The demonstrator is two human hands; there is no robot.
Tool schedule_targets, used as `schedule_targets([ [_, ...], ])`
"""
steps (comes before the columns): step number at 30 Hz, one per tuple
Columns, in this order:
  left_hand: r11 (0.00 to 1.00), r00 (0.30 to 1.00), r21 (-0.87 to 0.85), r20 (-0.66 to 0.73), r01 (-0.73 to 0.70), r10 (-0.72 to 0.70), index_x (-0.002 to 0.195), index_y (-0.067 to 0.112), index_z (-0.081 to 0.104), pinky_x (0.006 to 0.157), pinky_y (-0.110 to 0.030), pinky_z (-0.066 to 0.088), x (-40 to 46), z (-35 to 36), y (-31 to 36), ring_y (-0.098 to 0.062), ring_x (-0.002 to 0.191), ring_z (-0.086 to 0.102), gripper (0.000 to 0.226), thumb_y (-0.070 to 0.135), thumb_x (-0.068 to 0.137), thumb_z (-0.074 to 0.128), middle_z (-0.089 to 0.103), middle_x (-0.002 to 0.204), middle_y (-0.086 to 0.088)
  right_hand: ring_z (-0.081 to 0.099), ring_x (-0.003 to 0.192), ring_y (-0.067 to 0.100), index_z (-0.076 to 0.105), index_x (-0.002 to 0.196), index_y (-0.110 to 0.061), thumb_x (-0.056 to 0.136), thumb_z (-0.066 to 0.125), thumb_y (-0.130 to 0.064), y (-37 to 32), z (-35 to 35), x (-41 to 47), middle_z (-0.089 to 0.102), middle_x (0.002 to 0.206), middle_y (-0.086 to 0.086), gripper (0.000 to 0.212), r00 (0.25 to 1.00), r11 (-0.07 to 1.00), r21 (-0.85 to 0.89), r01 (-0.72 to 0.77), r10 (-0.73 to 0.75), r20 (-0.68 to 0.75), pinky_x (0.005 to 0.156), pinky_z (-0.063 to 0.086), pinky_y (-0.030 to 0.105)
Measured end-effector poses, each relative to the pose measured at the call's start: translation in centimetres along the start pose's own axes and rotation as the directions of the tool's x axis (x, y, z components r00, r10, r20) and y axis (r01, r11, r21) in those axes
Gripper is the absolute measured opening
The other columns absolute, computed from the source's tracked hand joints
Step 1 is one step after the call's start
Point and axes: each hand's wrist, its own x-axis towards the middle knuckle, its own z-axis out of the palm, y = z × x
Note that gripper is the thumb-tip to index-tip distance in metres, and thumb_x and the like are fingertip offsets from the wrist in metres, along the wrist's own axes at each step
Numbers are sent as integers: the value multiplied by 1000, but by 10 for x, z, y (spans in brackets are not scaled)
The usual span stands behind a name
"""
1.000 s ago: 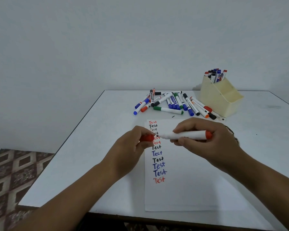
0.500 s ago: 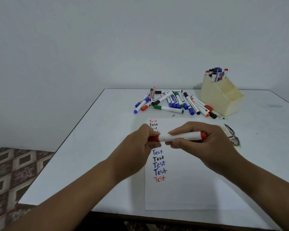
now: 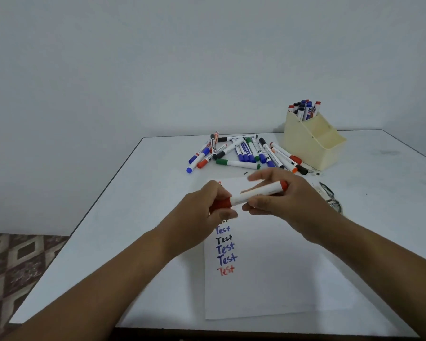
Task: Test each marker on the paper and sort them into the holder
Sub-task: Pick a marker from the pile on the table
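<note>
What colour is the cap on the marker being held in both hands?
Orange-red; the cap shows in the head view, gripped by the left hand.

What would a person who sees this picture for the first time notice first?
First, the two hands at the centre: the left hand grips the red cap of a red marker, and the right hand holds its white barrel above the paper with its column of "Test" words. Behind lie a pile of loose markers and the cream holder.
</note>
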Motion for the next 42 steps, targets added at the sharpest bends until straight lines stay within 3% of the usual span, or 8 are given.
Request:
schedule_targets([
  [2,998,999,66,36,15,-17,120,43,43,79,-15,47,13,-3,-10,3,101,57,46,57,84,68,59,116,23,76,84,29,52,117,-14,86,72,3,-2,-8,13,75,88,12,41,997,1000,22,-22,23,-75,71,63,31],
  [5,979,998,196,1,64,-65,145,41,31,102,-38,46,35,-10,-28,-8,131,42,77,72,80,58,42,147,16,75,72,29,38,123,-9,91,67,3,-13,-31,37,71,84,21,44,973,997,-61,48,-61,-225,65,63,33],
  [10,936,993,336,9,106,-115,153,35,26,114,-37,31,68,-6,-56,-12,142,29,74,68,90,47,33,157,8,73,70,28,38,124,-25,99,62,-12,-41,-91,86,72,86,13,37,906,908,-413,70,-232,-355,74,62,47],
  [13,917,994,391,43,79,-104,154,31,26,119,-36,24,79,1,-68,-10,147,20,72,68,93,39,26,160,10,74,72,15,44,127,-27,102,55,-18,-59,-128,107,72,95,7,28,843,842,-535,71,-337,-420,77,62,34],
  [17,894,989,443,96,59,-113,153,30,29,118,-34,26,84,7,-76,-8,147,22,75,72,92,33,25,161,10,72,78,12,45,130,-24,103,51,-21,-74,-162,127,70,98,9,28,766,778,-626,56,-435,-473,61,50,17],
  [29,884,988,465,114,39,-103,155,32,25,119,-31,19,88,10,-81,-7,149,18,77,75,90,29,20,163,11,72,85,29,43,121,-26,102,49,-25,-55,-187,174,67,95,10,20,777,697,-712,-91,-397,-488,78,60,51],
  [32,892,985,449,122,53,-119,155,35,24,120,-32,18,89,10,-85,-6,149,17,93,85,77,17,20,162,13,72,82,28,43,122,-28,102,48,-27,-48,-187,181,67,94,10,21,777,689,-718,-102,-396,-490,77,60,51],
  [42,895,988,443,106,52,-109,153,37,27,119,-32,19,92,12,-90,-5,147,20,92,85,75,18,23,161,15,71,80,26,49,126,-28,100,55,-25,-48,-194,183,66,92,8,27,763,683,-728,-61,-439,-475,78,62,44],
])
